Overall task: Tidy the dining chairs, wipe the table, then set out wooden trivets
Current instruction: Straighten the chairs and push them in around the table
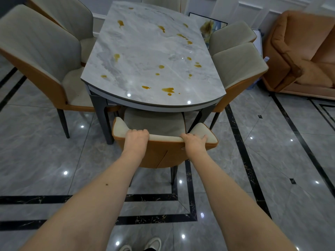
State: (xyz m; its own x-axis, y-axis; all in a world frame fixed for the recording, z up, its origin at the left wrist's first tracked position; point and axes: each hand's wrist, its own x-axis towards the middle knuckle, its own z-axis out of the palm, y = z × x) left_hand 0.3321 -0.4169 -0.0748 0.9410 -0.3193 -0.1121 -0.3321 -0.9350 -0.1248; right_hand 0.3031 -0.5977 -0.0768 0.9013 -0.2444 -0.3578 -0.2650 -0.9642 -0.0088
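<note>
- At six o'clock, at the bottom edge, the toes of my pale shoes (140, 245) stand on the glossy grey floor (54, 151) with its black inlaid bands.
- My two bare forearms reach forward toward twelve o'clock.
- My left hand (136, 138) grasps the top edge of the near chair (164, 142), fingers curled over the cream padding of the backrest.
- My right hand (194, 142) grasps the same top edge just to the three o'clock side, fingers hooked over the front and the thumb seemingly behind, though I cannot see it clearly.
- That chair has an orange back shell and a cream seat; the seat is tucked partly under the rounded near end of the counter (148, 57).
- The counter is grey marble-patterned and carries many amber spills (168, 90), scattered from the near end to the far end.
- At nine o'clock of the counter stands a left chair (41, 57), turned out at an angle, with another behind it.
- At three o'clock two right chairs (237, 66) sit close against the counter's edge.
- At twelve o'clock a far chair (161, 1) shows just past the counter.
- At two o'clock an orange sofa (301, 51) sits by the panelled wall.
</note>
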